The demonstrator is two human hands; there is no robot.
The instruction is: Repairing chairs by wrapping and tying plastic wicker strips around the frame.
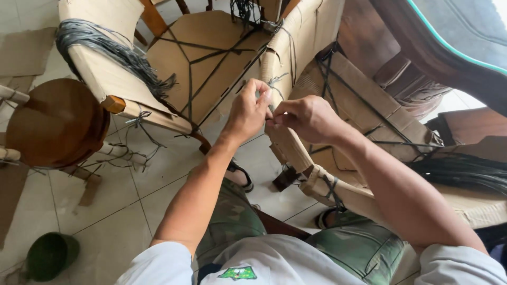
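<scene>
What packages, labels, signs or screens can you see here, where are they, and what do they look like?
Cardboard-wrapped chair: centre, between both hands, tan wrapping bound with dark string.
Second cardboard-wrapped chair: upper left, tan, with a bundle of dark strings draped over it.
Shirt badge: bottom centre on the white shirt, small, green, shield-like.
No signs or screens.

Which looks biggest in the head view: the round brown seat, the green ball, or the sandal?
1. Round brown seat, clearly largest.
2. Green ball.
3. Sandal, though it is half hidden by an arm, so its rank is unsure.
</scene>
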